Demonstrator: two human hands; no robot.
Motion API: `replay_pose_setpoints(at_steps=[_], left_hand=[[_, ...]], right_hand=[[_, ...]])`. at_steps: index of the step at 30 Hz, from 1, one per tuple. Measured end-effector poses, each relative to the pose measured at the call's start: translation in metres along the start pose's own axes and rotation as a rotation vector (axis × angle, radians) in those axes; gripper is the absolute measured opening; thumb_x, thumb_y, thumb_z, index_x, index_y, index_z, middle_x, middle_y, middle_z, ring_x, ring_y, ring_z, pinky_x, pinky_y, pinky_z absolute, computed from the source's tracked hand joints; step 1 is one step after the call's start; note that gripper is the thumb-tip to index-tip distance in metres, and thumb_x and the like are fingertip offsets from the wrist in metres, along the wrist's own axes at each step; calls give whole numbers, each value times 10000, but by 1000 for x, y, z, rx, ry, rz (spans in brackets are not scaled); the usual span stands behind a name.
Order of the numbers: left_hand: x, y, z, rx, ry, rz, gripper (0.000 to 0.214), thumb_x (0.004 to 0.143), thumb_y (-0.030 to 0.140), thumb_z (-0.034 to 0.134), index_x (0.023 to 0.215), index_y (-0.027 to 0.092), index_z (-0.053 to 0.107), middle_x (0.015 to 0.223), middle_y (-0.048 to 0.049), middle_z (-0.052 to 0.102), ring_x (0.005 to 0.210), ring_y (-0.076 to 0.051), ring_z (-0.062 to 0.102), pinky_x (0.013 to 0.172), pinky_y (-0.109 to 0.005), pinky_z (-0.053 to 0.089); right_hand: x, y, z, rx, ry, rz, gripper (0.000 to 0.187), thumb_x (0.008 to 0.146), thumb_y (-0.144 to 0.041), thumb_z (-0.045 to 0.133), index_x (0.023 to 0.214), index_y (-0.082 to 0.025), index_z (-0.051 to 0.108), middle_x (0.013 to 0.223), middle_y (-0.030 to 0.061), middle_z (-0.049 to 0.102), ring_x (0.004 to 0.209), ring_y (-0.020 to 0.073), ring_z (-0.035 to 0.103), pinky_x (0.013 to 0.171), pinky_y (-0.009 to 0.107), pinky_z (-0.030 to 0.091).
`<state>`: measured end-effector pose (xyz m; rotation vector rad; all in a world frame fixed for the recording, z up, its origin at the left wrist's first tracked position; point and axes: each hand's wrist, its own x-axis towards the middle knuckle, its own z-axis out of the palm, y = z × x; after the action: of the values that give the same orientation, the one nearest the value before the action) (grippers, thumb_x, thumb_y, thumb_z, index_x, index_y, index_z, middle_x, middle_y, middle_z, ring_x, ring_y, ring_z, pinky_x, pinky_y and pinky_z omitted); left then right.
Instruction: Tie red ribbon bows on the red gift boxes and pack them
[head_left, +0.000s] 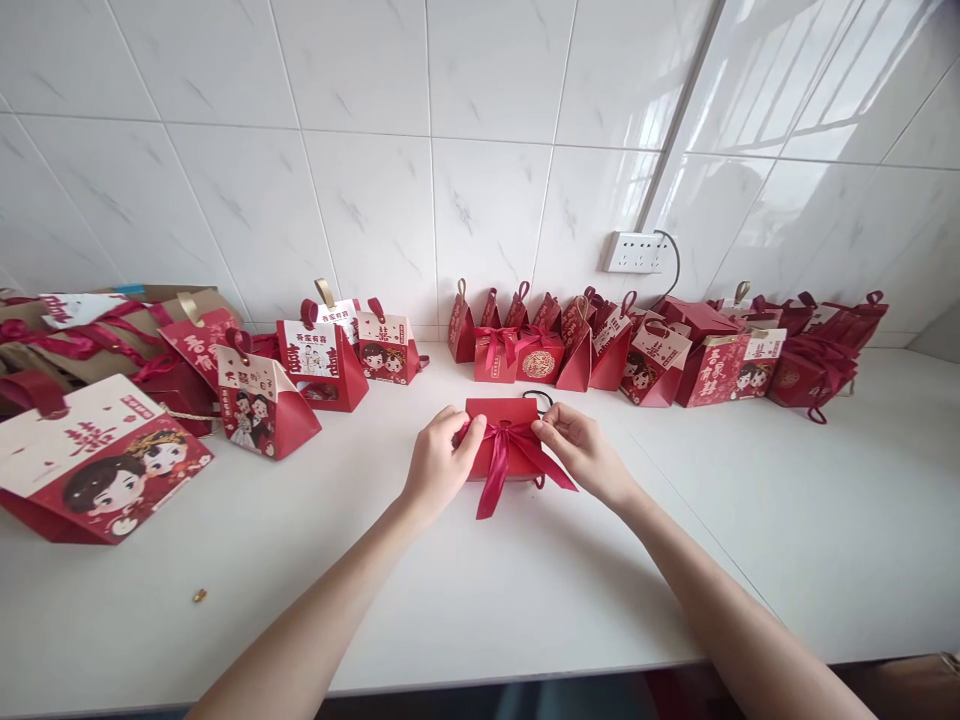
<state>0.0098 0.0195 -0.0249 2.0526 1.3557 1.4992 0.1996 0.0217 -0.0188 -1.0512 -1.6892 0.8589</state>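
Box (501,409) sits between left hand (441,455) and right hand (589,455), both pinching its ribbon (495,482)

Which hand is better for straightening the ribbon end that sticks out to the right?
Probably the right hand. Both hands are at the bow, but that ribbon end lies just below the right fingers. The left hand is on the bow's other side, farther away.

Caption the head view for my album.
Left hand and right hand pinch a ribbon bow on a red gift box.
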Motion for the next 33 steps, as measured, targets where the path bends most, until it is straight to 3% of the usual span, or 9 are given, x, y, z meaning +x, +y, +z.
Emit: replay_pose_setpoints(at_steps=[8,14,17,19,21,23,27,30,33], left_hand=[[-3,-3,3,5,76,69,420,877,266,453,529,197,228,556,53,231,467,-78,245,450,-238,241],[-2,-6,2,15,64,37,415,875,273,437,537,197,208,550,51,239,467,-77,249,445,-236,244],[0,-7,-1,-13,8,-18,397,878,309,432,543,195,254,556,48,276,483,-79,301,457,-218,289],[2,-7,-4,-72,-65,-69,386,880,349,421,544,194,309,572,44,310,479,-77,357,436,-204,322],[3,-6,-6,-162,-150,-131,404,875,405,411,537,195,345,588,41,339,442,-72,401,377,-198,335],[4,-4,-8,-247,-216,-200,441,857,467,420,514,196,354,582,42,363,384,-68,418,321,-202,341],[7,-2,-11,-350,-264,-319,492,824,526,450,466,197,371,484,41,403,325,-80,434,313,-215,392],[11,-6,-14,-368,-173,-409,493,828,494,455,442,194,389,398,31,416,323,-90,446,348,-212,412],[15,-15,-17,-375,45,-528,444,818,471,466,477,191,420,406,10,461,370,-111,488,331,-197,358]], right_hand=[[5,6,1,232,-89,51,430,780,-596,578,697,-198,439,643,-44,456,575,97,405,564,243,343],[4,15,7,358,-76,150,449,774,-615,570,688,-207,403,632,-52,443,562,99,435,591,269,417],[4,19,4,272,-45,57,418,767,-609,583,791,-218,438,843,8,531,774,162,554,713,330,480],[4,21,-1,172,-56,-68,556,675,-587,693,1042,-248,448,1195,81,474,1116,242,503,896,407,458],[3,21,-4,69,-145,-133,898,586,-538,780,1299,-299,290,1433,118,250,1337,292,303,1039,480,353],[2,21,-4,-8,-245,-130,1049,597,-488,791,1399,-326,135,1477,135,169,1365,307,268,1075,527,297],[1,23,-1,-68,-245,-126,1070,640,-432,777,1431,-346,63,1406,148,282,1278,309,399,1014,562,372],[2,27,0,-149,-175,-219,1096,629,-400,789,1443,-344,56,1354,149,331,1268,329,395,957,567,429],[3,32,-3,-269,-79,-352,1082,645,-379,778,1457,-325,64,1319,153,341,1231,338,423,943,576,443]])
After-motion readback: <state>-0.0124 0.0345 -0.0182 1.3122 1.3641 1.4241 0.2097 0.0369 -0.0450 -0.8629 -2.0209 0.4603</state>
